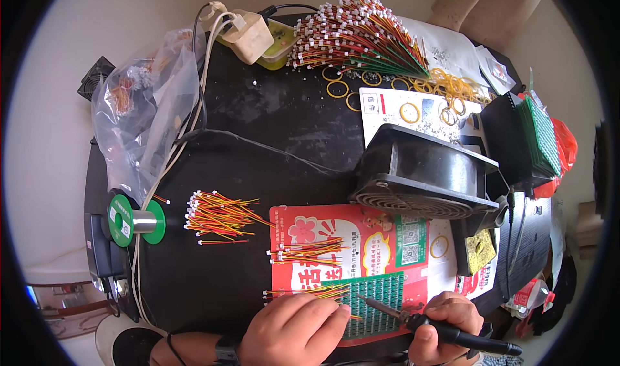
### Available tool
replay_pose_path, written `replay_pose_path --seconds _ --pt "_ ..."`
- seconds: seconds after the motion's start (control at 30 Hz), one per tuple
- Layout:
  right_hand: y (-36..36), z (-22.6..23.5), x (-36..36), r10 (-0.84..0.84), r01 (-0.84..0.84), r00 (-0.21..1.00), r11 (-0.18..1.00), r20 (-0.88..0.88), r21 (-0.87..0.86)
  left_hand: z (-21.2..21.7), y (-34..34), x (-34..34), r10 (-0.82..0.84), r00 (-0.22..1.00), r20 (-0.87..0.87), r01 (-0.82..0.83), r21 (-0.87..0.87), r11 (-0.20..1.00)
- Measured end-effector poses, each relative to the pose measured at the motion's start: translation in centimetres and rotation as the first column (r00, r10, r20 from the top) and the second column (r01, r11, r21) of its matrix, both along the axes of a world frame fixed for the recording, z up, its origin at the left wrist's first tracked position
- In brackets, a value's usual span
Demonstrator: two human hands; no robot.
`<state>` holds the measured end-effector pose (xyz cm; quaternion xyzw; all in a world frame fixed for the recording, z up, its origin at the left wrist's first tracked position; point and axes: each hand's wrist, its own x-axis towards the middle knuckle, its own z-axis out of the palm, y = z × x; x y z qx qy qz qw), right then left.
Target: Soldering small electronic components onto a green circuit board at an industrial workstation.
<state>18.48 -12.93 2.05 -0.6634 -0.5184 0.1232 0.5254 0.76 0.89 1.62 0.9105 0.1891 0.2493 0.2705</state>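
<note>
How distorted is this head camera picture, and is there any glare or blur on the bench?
Head view: strong fisheye, the round black table edge bulging inside a dark vignette; even daylight with soft shadows; a pale sheen on the tabletop beside the black fan; the right hand and soldering iron are sharp at centre, while the plastic bag softens toward the rim.

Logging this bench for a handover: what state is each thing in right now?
left hand: pressing wire leads onto the green circuit board
right hand: gripping the soldering iron, tip on the board
solder spool: lying on its side
fan: tilted toward the board; spinning cannot be told
</note>
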Motion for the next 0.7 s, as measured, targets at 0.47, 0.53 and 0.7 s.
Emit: replay_pose_path --seconds 0.47,0.53,0.7 --pt "0.53 0.08 0.37 0.107 -0.107 0.994 0.994 -0.006 -0.035 -0.64 0.50 -0.05 -0.017 0.987 -0.158 0.021 0.021 1.000" --pt "0.53 0.16 0.39 0.121 -0.120 0.993 0.992 0.003 -0.041 -0.58 0.06 0.03 0.014 0.992 -0.124 -0.013 0.004 1.000" --pt "0.72 -0.02 0.32 0.129 -0.129 0.992 0.991 0.002 -0.041 -0.85 0.13 -0.07 0.028 0.995 -0.095 -0.030 -0.030 0.999"
